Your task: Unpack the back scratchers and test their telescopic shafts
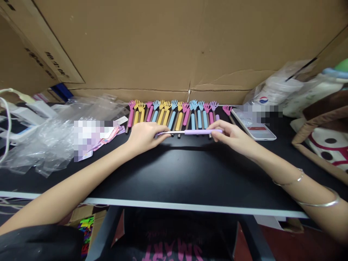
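Observation:
Between my two hands a back scratcher (202,132) with a purple grip and a thin metal rod lies level above the black table. My left hand (146,136) pinches its left end, hiding most of the purple claw head. Thumb and fingers of my right hand (227,133) are closed on the right end of the purple grip. Just behind my hands, a row of back scratchers (178,119) in pink, yellow, blue and purple lies along the back of the table, claw heads pointing away. One pink-headed back scratcher (227,110) lies at the right end, partly behind my right hand.
Clear plastic bags (51,134) and small printed cards (110,136) lie at left. A phone (254,123), a bagged cup (282,90) and a brown-handled bag (320,130) stand right. Cardboard (163,43) walls the back. Below the table edge (190,206) sits a box (99,221) of colourful items.

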{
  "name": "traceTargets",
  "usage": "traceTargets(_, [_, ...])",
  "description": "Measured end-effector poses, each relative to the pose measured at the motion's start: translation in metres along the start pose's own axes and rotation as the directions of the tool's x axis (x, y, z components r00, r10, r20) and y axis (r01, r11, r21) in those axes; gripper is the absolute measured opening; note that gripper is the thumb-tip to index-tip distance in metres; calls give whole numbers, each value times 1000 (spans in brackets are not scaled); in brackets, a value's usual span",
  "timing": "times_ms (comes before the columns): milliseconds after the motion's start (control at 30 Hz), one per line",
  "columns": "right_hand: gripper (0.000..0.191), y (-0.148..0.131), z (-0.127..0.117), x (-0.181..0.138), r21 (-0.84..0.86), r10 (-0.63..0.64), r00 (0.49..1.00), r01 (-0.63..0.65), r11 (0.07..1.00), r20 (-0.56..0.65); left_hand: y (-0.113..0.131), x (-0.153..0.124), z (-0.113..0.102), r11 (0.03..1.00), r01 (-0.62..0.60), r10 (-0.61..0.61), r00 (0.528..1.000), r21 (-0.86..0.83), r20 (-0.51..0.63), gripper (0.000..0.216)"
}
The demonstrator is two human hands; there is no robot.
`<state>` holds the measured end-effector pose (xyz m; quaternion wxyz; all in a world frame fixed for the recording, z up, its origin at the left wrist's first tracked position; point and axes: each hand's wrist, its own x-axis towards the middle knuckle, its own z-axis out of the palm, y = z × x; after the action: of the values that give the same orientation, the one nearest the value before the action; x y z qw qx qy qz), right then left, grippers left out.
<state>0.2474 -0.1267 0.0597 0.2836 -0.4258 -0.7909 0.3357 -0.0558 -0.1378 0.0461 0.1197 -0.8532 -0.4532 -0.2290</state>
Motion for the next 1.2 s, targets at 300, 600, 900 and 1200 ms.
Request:
traceTargets(300, [39, 4, 5, -4, 130, 59, 984, -81, 988, 168, 2, -4, -2, 970, -185, 211, 962, 156, -175, 30])
traceTargets(600, [40, 6, 9, -5, 26, 49, 984, -54, 998, 174, 8, -3, -2, 976, -177, 191, 975, 125, -115, 27])
traceTargets(900, [36, -9, 10, -9, -282, -67, 995, 44, 958, -71, 11, -3, -4, 994, -5, 11, 998, -108, 59, 27])
traceTargets(1200, [25, -11, 15, -10, -444, -129, 976, 38, 895, -177, 8, 2, -10, 980, 84, -63, 991, -179, 120, 26])
